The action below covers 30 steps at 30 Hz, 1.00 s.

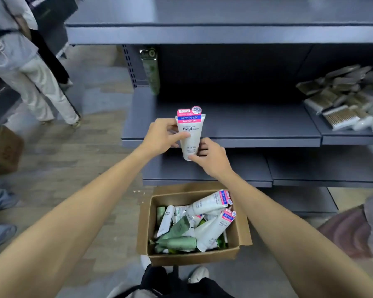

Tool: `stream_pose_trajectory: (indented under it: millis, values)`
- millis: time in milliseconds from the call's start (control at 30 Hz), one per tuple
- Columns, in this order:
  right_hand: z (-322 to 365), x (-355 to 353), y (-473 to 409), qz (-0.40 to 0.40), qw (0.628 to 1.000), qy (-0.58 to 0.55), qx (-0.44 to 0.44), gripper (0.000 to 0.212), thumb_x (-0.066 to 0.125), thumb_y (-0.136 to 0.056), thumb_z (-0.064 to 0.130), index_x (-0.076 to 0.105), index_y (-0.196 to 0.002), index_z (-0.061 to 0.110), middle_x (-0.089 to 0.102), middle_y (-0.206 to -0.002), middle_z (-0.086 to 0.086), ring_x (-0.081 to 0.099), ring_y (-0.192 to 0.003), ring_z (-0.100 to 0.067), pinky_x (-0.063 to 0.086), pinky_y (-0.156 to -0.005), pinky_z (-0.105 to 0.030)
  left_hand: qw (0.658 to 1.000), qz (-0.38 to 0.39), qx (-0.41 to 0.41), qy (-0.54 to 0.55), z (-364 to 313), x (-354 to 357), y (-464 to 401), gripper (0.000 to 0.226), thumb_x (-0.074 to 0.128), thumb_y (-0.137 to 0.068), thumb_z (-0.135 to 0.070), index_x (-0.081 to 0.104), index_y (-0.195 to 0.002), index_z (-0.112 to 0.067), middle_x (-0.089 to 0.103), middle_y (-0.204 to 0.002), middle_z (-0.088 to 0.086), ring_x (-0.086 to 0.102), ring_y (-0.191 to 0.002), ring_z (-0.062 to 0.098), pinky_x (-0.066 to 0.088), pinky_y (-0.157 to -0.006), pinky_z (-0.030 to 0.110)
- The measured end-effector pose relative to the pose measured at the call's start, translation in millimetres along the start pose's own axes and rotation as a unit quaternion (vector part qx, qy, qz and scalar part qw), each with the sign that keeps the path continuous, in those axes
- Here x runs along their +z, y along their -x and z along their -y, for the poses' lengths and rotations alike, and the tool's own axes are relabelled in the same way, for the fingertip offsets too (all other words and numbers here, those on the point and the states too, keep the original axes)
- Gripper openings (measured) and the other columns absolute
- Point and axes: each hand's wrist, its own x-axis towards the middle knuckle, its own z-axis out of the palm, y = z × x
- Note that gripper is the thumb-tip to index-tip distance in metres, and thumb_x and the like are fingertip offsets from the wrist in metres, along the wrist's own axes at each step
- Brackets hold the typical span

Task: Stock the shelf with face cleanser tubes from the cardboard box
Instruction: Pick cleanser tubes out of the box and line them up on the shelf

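At the far left a person in pale trousers [41, 91] stands on the worn wood-look floor [78, 160], with a second brown carton [2, 150] just below them at the frame's edge. One green packet [151, 69] leans upright against the perforated post at the left end of the dark grey shelf [256, 123], whose middle board is otherwise bare. The left hand [159, 136] pinches the side of one white face cleanser tube [190, 134], thumb across its front, while the right hand [211, 158] grips its cap end from below, so both hands are closed on this single tube. It is held upright in the air at the shelf's front lip, cap down, its crimped top banded pink and blue with a round sticker, "Facial" printed on the body. Below, the open cardboard box [194, 258] sits on the floor by the person's feet, holding a loose heap of tubes: at least three white ones with the same pink-blue band and several pale green ones; the exact count cannot be told. On the shelf's right section lies a jumbled pile of cotton swab packs [342, 100].
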Motion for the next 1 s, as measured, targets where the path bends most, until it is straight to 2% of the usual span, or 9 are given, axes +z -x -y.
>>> stream_pose_trajectory:
  millis: [100, 267, 367, 500, 633, 767, 867, 933, 1000]
  values:
    - [15, -3, -14, -0.014, 1.000, 0.014, -0.023, 0.043, 0.081, -0.078, 0.029, 0.058, -0.111, 0.016, 0.066, -0.100, 0.012, 0.067, -0.086, -0.001, 0.055, -0.071, -0.017, 1.000, -0.009, 0.012, 0.014, -6, -15, -8, 0.026, 0.076, -0.084, -0.024, 0.072, -0.108, -0.014, 0.074, -0.103, -0.006, 0.070, -0.092, 0.005, 0.061, -0.061, 0.030]
    - [36, -2, -37, -0.024, 0.997, 0.032, -0.058, 0.039, 0.079, -0.080, 0.033, 0.058, -0.108, 0.017, 0.071, -0.104, 0.005, 0.070, -0.083, -0.005, 0.059, -0.071, -0.027, 0.999, -0.030, 0.017, 0.012, -8, -35, -22, 0.027, 0.075, -0.084, -0.022, 0.071, -0.110, -0.013, 0.074, -0.104, -0.005, 0.070, -0.091, 0.005, 0.062, -0.063, 0.036]
    - [47, 2, -50, -0.036, 0.997, 0.032, -0.053, 0.036, 0.079, -0.080, 0.029, 0.058, -0.106, 0.016, 0.070, -0.101, 0.006, 0.069, -0.081, -0.006, 0.059, -0.070, -0.028, 0.999, -0.034, 0.018, 0.013, -9, -44, -30, 0.028, 0.076, -0.084, -0.021, 0.071, -0.110, -0.013, 0.074, -0.104, -0.004, 0.070, -0.092, 0.007, 0.062, -0.065, 0.036]
    - [56, 9, -65, -0.045, 0.998, 0.023, -0.033, 0.035, 0.079, -0.080, 0.027, 0.058, -0.107, 0.016, 0.070, -0.100, 0.004, 0.068, -0.079, -0.007, 0.058, -0.070, -0.029, 0.999, -0.045, 0.010, 0.010, -8, -52, -41, 0.028, 0.077, -0.083, -0.022, 0.070, -0.109, -0.016, 0.074, -0.102, -0.006, 0.070, -0.086, 0.003, 0.059, -0.071, 0.027]
    - [56, 22, -81, -0.061, 0.998, 0.015, -0.011, 0.035, 0.080, -0.078, 0.026, 0.058, -0.102, 0.016, 0.070, -0.093, 0.006, 0.070, -0.077, -0.012, 0.060, -0.070, -0.039, 0.997, -0.078, -0.014, 0.005, 7, -48, -48, 0.030, 0.080, -0.076, -0.021, 0.070, -0.104, -0.021, 0.074, -0.099, -0.007, 0.071, -0.088, 0.003, 0.056, -0.082, 0.023]
    - [52, 31, -92, -0.065, 0.998, 0.012, 0.003, 0.034, 0.080, -0.077, 0.026, 0.057, -0.101, 0.016, 0.070, -0.092, 0.005, 0.070, -0.079, -0.016, 0.059, -0.071, -0.043, 0.997, -0.079, -0.020, 0.004, 17, -43, -55, 0.027, 0.080, -0.076, -0.016, 0.068, -0.100, -0.022, 0.073, -0.094, -0.008, 0.069, -0.079, -0.007, 0.053, -0.075, 0.010]
    - [46, 38, -101, -0.056, 0.998, 0.014, 0.015, 0.033, 0.079, -0.079, 0.024, 0.057, -0.101, 0.015, 0.068, -0.091, 0.008, 0.069, -0.080, -0.010, 0.059, -0.073, -0.039, 0.997, -0.063, -0.024, -0.023, 28, -44, -65, 0.026, 0.079, -0.079, -0.016, 0.068, -0.101, -0.021, 0.070, -0.091, -0.012, 0.064, -0.071, -0.014, 0.048, -0.070, 0.003]
    - [42, 44, -109, -0.056, 0.998, 0.016, 0.020, 0.032, 0.079, -0.081, 0.024, 0.057, -0.101, 0.014, 0.066, -0.090, 0.010, 0.067, -0.080, -0.007, 0.059, -0.072, -0.036, 0.997, -0.060, -0.023, -0.044, 39, -45, -74, 0.025, 0.078, -0.080, -0.020, 0.069, -0.103, -0.019, 0.073, -0.096, -0.009, 0.067, -0.077, -0.008, 0.051, -0.075, 0.008]
    - [39, 49, -119, -0.064, 0.998, 0.013, 0.025, 0.030, 0.078, -0.081, 0.025, 0.057, -0.101, 0.016, 0.065, -0.090, 0.011, 0.067, -0.082, -0.007, 0.060, -0.071, -0.036, 0.997, -0.061, -0.021, -0.047, 48, -47, -87, 0.027, 0.078, -0.080, -0.022, 0.071, -0.105, -0.016, 0.075, -0.098, -0.005, 0.070, -0.082, 0.001, 0.056, -0.081, 0.021]
